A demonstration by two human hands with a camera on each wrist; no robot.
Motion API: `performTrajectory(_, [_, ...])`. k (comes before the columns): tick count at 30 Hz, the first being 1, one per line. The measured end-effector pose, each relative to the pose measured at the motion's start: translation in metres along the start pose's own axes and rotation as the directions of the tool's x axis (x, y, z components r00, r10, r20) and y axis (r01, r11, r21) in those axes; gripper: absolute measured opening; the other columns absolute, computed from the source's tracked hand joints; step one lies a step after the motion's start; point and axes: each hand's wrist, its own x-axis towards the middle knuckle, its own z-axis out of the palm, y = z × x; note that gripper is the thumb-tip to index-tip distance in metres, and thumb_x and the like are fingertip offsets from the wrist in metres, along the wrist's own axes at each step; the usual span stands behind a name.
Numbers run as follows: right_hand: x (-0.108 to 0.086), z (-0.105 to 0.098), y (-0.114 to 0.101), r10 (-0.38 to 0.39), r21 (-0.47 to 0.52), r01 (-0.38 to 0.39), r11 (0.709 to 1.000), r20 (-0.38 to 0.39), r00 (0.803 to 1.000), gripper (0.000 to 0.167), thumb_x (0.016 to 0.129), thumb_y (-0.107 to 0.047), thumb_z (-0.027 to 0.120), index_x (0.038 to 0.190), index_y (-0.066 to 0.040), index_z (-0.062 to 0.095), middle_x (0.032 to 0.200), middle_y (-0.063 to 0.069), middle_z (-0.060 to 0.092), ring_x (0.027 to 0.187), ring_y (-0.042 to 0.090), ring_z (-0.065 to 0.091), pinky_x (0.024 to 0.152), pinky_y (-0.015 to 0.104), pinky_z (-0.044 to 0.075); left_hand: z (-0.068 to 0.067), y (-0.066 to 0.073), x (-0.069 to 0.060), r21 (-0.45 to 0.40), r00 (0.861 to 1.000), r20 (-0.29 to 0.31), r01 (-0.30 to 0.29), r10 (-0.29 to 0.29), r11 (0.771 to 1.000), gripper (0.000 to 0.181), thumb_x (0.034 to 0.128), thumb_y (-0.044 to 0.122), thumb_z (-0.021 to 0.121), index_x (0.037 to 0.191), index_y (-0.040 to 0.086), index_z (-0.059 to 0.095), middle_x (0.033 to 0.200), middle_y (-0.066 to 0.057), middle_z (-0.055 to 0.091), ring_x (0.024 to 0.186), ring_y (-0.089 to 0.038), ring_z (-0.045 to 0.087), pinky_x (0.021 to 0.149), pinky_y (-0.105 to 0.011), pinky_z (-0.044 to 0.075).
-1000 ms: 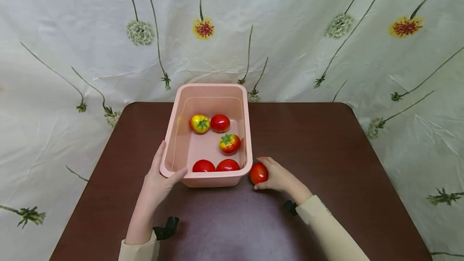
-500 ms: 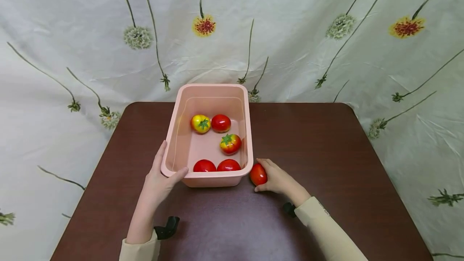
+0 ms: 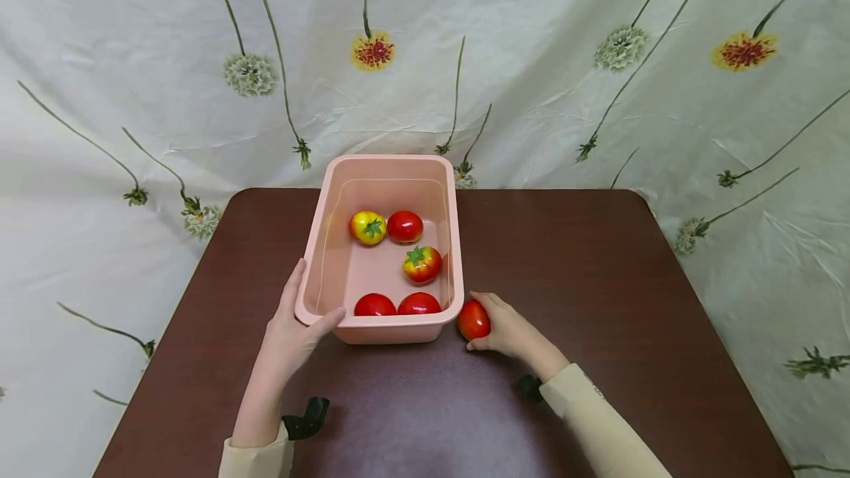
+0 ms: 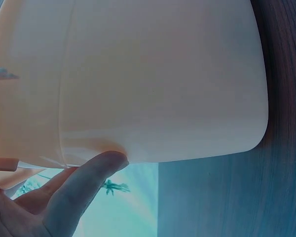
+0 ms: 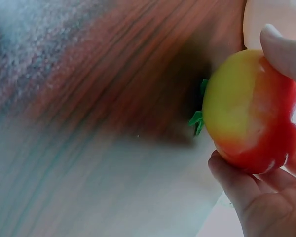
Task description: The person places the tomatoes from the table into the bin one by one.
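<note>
At the near left corner of the pink plastic bin [image 3: 392, 331], my left hand [image 3: 292, 338] holds the rim, thumb at the front edge and fingers along the left side. The left wrist view shows a fingertip [image 4: 111, 160] against the pale bin wall [image 4: 163, 79]. My right hand [image 3: 511, 330] grips a toy tomato [image 3: 474, 319] just outside the bin's near right corner. In the right wrist view this tomato [image 5: 256, 113] is red and yellow, its green leaves facing the tabletop, thumb and fingers on opposite sides. Several more toy tomatoes [image 3: 404, 227] lie inside the bin.
The bin stands on a dark brown table [image 3: 564, 257] with rounded far corners. Behind the table hangs a pale cloth [image 3: 518, 13] printed with flowers. Black wrist mounts [image 3: 305, 419] sit at both wrists.
Both hands keep their places, the left at the bin corner and the right on the tomato. The view shifts very slightly.
</note>
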Motion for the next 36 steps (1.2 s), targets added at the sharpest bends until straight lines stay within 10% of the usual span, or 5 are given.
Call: performTrajectory(36, [0.005,-0.046,-0.006,0.043,0.194,-0.016,0.981,-0.136,0.990,0.083,0.075,-0.025,0.085,0.145,-0.008,0.044,0.140,0.018,0.053,0.119,0.038,0.056,0.098,0.053,0.051,-0.002,0.004,0.002,0.008,1.000,0.006,-0.005,0.005,1.000,0.103,0.0855,0.041,0.074,0.157,0.042,0.000,0.164,-0.011,0.016,0.143,-0.040,0.030,0.112,-0.064,0.031])
